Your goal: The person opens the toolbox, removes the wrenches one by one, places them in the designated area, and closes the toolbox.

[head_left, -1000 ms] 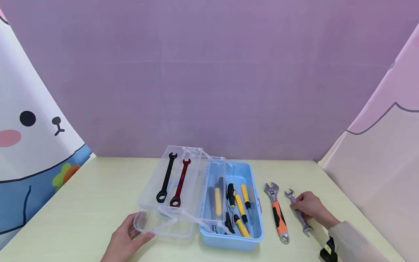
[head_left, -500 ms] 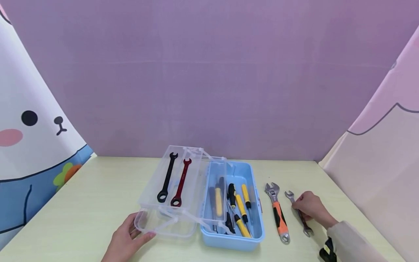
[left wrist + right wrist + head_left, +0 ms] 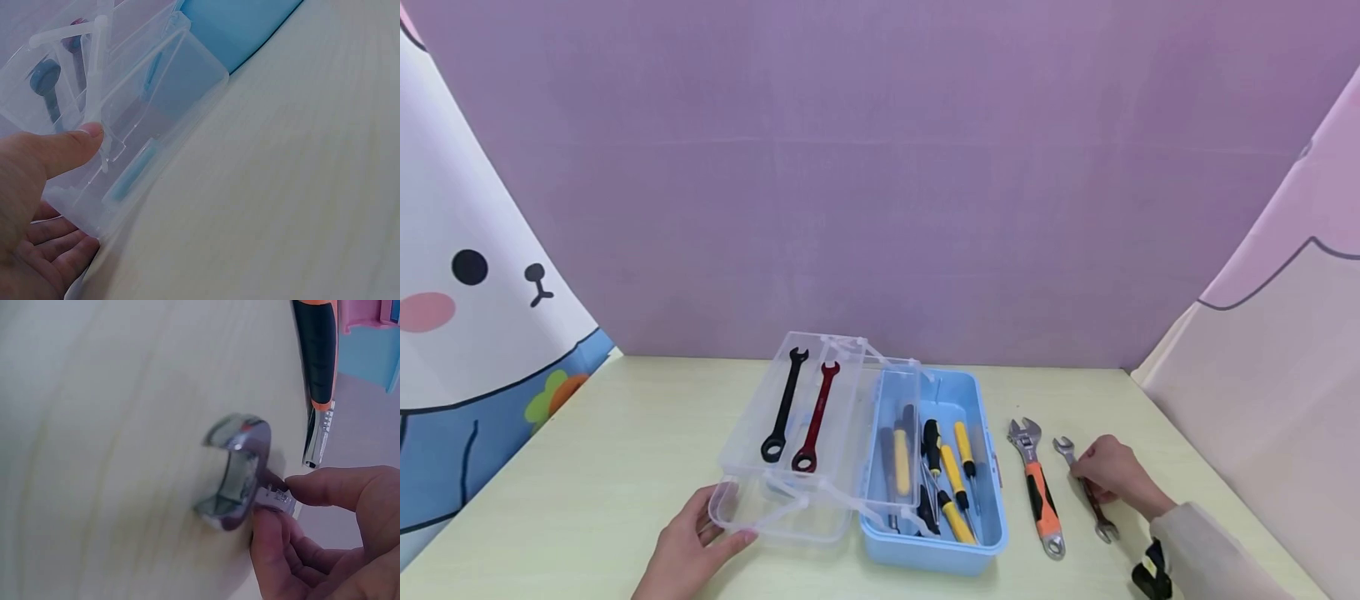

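At the right of the head view, my right hand (image 3: 1114, 471) pinches a silver open-end wrench (image 3: 1092, 500) by its shank, between thumb and fingers. One forked end of the wrench (image 3: 261, 440) points away from the hand in the right wrist view. My left hand (image 3: 688, 546) grips the near-left corner of a clear plastic lid (image 3: 747, 442), thumb on top and fingers below. A black wrench (image 3: 786, 406) and a dark red wrench (image 3: 817, 417) lie in the lid's tray. The lid is swung out from a light blue toolbox (image 3: 936, 554).
Several screwdrivers, such as a yellow-handled one (image 3: 953, 475), lie inside the toolbox, some seen through the lid. An adjustable wrench (image 3: 1042, 500) with an orange and black handle lies between the box and my right hand. A purple wall (image 3: 880, 183) stands behind the table.
The silver wrench has turned slightly in my right fingers, its shank now showing darker. My left hand and the lid stay in place.
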Available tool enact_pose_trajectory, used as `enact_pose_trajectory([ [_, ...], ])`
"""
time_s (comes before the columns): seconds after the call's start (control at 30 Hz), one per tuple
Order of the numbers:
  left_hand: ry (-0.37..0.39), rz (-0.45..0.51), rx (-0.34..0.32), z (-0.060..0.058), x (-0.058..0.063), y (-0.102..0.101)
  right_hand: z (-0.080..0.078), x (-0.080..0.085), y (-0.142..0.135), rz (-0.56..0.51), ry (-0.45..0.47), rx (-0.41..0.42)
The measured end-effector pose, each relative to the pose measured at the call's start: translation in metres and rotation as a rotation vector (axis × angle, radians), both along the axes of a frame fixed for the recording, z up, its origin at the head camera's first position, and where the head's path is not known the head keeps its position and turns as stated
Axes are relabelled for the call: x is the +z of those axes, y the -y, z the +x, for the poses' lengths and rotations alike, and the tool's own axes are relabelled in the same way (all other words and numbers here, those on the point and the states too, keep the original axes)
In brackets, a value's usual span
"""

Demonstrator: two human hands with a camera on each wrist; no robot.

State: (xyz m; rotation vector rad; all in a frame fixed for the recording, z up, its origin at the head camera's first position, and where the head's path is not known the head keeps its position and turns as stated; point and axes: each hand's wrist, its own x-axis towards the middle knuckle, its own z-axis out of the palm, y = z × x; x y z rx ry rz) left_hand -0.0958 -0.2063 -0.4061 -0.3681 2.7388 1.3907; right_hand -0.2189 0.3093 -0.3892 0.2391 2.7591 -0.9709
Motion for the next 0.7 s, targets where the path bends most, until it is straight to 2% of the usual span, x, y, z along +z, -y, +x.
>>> enact_pose_trajectory([
  [0.17, -0.031, 0.008, -0.008, 0.001, 0.002, 0.001, -0.003, 0.005, 0.000, 0.003, 0.005, 0.008],
  [0.7, -0.008, 0.017, 0.011, 0.003, 0.003, -0.002, -0.015, 0.033, 0.007, -0.046, -0.056, 0.088],
])
